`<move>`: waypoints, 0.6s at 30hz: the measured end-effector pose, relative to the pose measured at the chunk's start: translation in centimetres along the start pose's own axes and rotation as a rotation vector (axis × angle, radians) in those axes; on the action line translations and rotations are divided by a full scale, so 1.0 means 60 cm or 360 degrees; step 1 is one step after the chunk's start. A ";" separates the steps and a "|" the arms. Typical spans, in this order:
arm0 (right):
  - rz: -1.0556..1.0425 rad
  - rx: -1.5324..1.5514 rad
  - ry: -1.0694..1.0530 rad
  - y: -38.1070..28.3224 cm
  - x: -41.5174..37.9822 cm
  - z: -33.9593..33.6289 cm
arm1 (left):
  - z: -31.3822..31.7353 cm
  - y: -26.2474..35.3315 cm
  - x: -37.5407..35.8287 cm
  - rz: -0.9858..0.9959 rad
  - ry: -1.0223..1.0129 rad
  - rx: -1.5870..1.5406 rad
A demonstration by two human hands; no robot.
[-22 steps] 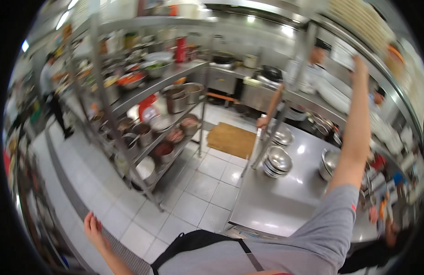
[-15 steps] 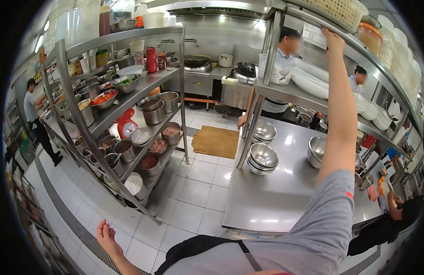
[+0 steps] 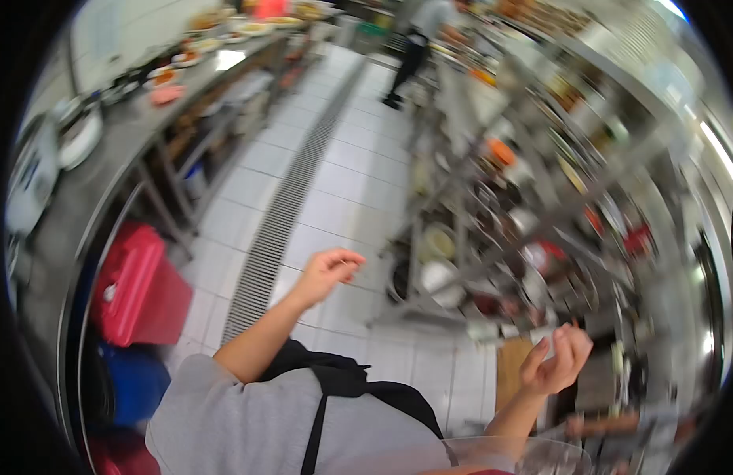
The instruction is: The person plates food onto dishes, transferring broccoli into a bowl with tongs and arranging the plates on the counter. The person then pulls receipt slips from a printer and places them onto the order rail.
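Observation:
My left hand (image 3: 330, 273) hangs over the white tiled floor (image 3: 335, 190), beside the long floor drain (image 3: 281, 214), its fingers loosely curled and nothing visible in them. On the right, my right hand (image 3: 555, 361) is raised in front of the lower end of the metal shelving, with bent fingers spread a little apart and nothing seen between them. Below it lies a brown mat (image 3: 512, 372), partly covered by my forearm. Neither hand touches the shelving.
A steel counter (image 3: 105, 170) with dishes runs along the left, above a red bin (image 3: 144, 289) and a blue container (image 3: 140, 384). Blurred metal shelving (image 3: 430, 305) with pots stands right. A person (image 3: 418, 47) works at the far end.
The view has swung left toward the aisle and drain. My right hand has come down from the high shelf edge. My left hand now appears nearer the middle, over the floor.

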State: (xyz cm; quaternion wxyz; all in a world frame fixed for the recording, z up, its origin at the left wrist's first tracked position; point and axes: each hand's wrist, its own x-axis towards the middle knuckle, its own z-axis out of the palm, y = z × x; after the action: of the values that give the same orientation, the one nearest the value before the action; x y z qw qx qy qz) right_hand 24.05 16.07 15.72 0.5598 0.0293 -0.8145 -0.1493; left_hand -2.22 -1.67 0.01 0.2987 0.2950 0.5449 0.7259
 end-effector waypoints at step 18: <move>0.1375 0.0461 -0.0327 0.083 -0.013 0.908 | -0.557 0.103 0.560 0.0164 0.0459 0.0093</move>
State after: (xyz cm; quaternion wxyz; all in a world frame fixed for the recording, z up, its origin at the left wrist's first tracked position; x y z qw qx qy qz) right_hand -25.22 32.47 -1.52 0.4774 -0.2497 -0.8157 0.2106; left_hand -49.89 1.74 1.67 0.1711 0.2237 0.5871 0.7590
